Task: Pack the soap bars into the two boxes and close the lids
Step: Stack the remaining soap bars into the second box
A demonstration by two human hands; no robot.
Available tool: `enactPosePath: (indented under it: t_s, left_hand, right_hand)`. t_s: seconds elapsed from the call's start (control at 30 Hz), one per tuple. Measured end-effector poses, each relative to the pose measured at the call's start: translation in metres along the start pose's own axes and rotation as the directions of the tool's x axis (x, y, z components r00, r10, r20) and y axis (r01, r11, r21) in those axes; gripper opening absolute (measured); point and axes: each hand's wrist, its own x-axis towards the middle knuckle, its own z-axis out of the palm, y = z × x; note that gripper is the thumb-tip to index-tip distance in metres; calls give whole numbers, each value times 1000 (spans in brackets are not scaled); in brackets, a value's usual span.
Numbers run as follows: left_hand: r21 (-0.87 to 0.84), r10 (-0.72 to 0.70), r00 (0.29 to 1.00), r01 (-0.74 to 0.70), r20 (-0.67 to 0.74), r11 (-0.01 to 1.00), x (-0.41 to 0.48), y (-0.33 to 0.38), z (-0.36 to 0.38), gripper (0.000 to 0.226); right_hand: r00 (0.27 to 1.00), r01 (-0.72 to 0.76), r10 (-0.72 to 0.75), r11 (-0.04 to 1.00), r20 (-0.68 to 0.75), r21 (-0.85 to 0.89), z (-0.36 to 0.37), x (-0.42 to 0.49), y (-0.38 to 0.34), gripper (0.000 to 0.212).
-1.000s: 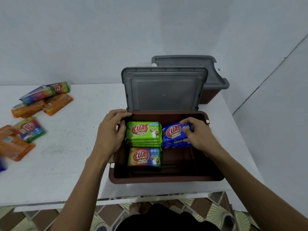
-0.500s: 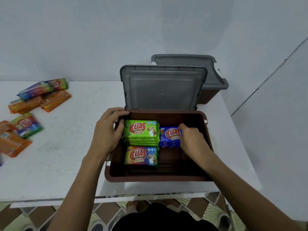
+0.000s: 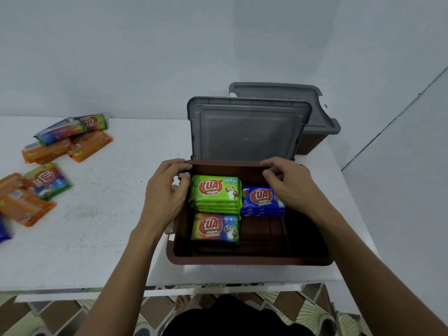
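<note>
Head view: a brown box (image 3: 247,259) sits at the near edge of the white table (image 3: 109,214), its grey lid (image 3: 247,129) standing upright at the far side so the inside stays reachable. Inside, a stack of green soap bars (image 3: 216,193) fills the far left corner, a multicoloured bar (image 3: 215,227) lies just in front of it, and a short stack of blue soap bars (image 3: 260,201) sits to the right of the green stack; the near right part of the floor is bare.

The left hand (image 3: 167,192) rests over the box's left far corner, its fingers (image 3: 178,166) curled on the rim and holding no bar, probably to steady the box. The right hand (image 3: 288,183) hovers over the far rim above the blue stack, fingers (image 3: 270,163) loosely bent and empty, thumb near the top blue bar.

A second box (image 3: 312,141) stands behind, its lid (image 3: 286,98) also raised. Loose soap bars (image 3: 70,139) lie well apart on the table's left side, with more (image 3: 29,197) nearer the edge, so packing seems far from finished.
</note>
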Motion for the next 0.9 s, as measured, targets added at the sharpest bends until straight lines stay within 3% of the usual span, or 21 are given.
enactPosePath:
  t_s: [0.1,0.23,0.53,0.7,0.9]
  left_hand:
    - [-92,19,999,-14,50,996,-4,-11,-14,22]
    - [-79,-73,997,74,22,994,-11,-32,-41,21]
    - [140,-283,950,301,-132,943,-14,-108,-130,23]
    - [234,-416,859,489,-299,840,-20,-150,-166,26]
    - [373,-532,708,702,-465,607,-34,-202,-197,34]
  right_hand:
    - [997,79,-79,996,-3,45,5,10,-21,24]
    - [983,185,-186,981,4,57,25,30,-58,23]
    - [931,304,-328,939,158,159,108,93,-159,25]
    - [876,357,-378,926,301,126,171,126,-202,28]
    - [763,478,-438,878,475,42,257,153,-251,31]
